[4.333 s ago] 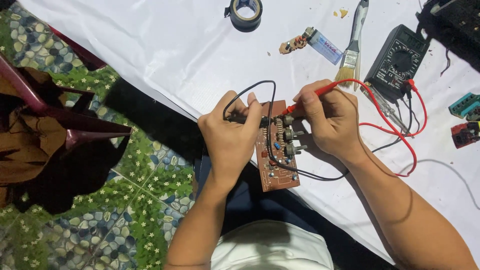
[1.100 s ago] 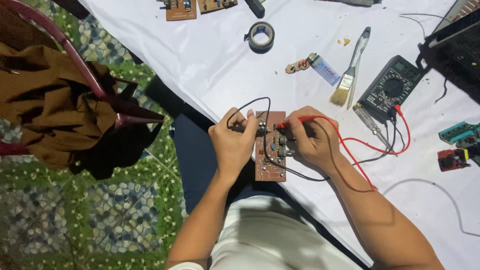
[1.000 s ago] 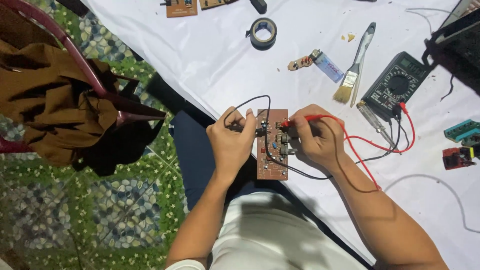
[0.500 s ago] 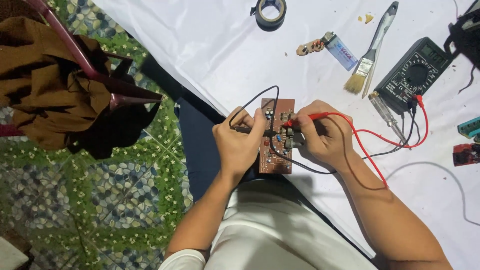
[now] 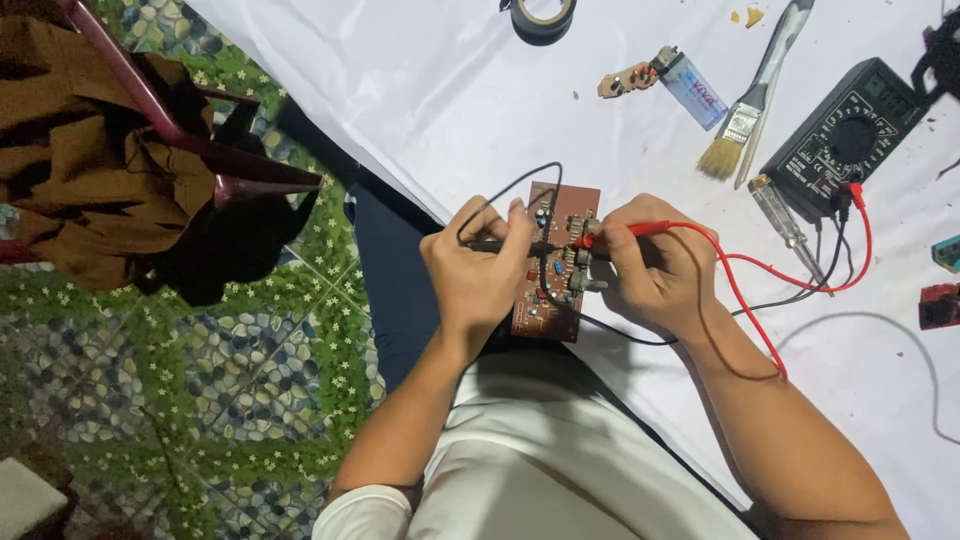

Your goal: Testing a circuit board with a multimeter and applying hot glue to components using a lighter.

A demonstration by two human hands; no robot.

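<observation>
Your left hand (image 5: 478, 272) is curled shut around the black probe (image 5: 505, 245), thumb on top and fingers wrapped under, knuckles turned toward nine o'clock. The forearm runs up from about seven o'clock, wrist bent slightly so the probe lies nearly level, its tip pointing toward three o'clock onto the brown circuit board (image 5: 556, 262).

Your right hand (image 5: 655, 268) mirrors it: fingers closed in a pen-like pinch on the red probe (image 5: 625, 231), tip aimed toward nine o'clock at the board's upper middle. That forearm comes in from about five o'clock, and the back of the hand faces up.

The board sits between your two hands, long side running twelve to six, its lower end over your lap at the edge of the white cloth (image 5: 420, 90). Both hands touch it along its sides. The two probe tips lie close together on its components; whether they actually make contact with the board cannot be told.

The red lead (image 5: 748, 300) loops from your right hand out toward three o'clock and up to the black multimeter (image 5: 848, 135), lying at two o'clock from the board. A black lead (image 5: 510, 185) arcs over your left hand. Beside the meter lie a screwdriver (image 5: 783, 217) and a paintbrush (image 5: 748, 105); a lighter (image 5: 693, 85) lies at one o'clock, a tape roll (image 5: 541, 15) at twelve.
</observation>
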